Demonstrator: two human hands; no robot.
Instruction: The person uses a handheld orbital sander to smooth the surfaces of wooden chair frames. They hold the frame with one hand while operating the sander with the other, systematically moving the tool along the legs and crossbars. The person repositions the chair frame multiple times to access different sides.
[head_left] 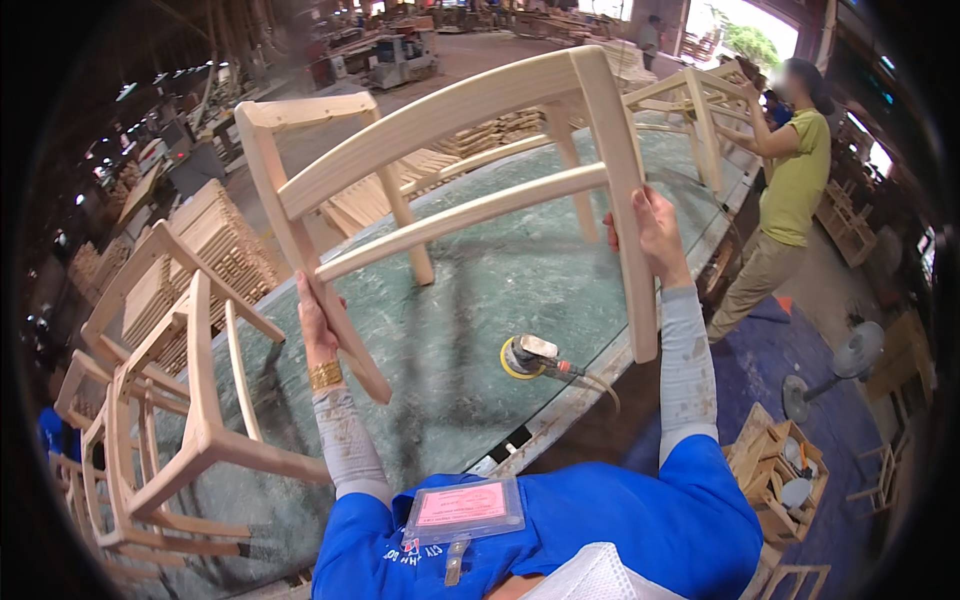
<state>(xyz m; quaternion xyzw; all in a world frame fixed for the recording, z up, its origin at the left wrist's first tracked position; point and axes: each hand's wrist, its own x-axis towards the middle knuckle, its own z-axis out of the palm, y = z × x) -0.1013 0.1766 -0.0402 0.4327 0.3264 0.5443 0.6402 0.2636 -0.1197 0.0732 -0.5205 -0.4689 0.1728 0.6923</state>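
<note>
- While both our hands are on the pale wooden chair frame, the left hand grips the lower part of its left back post, fingers wrapped around the wood.
- Our right hand is closed around the other post, higher up, near the end of the lower back rail.
- Between our arms and beyond them, the frame is held up over the green worktable; whether any leg touches the surface, we cannot tell.
- As for progress, we judge the joining done: posts, rails and front legs make one piece. We see no seat panel and no coloured finish, so those seem left, if they belong here at all.
- Near the table edge lies a sander with a yellow-rimmed pad (no hand is on it), so we take it that no sanding is under way; how smooth the wood is, we cannot tell.
- To our left, more chair frames crowd the table, likewise bare and seatless.
- Farther off on the right, a co-worker handles another frame.
</note>
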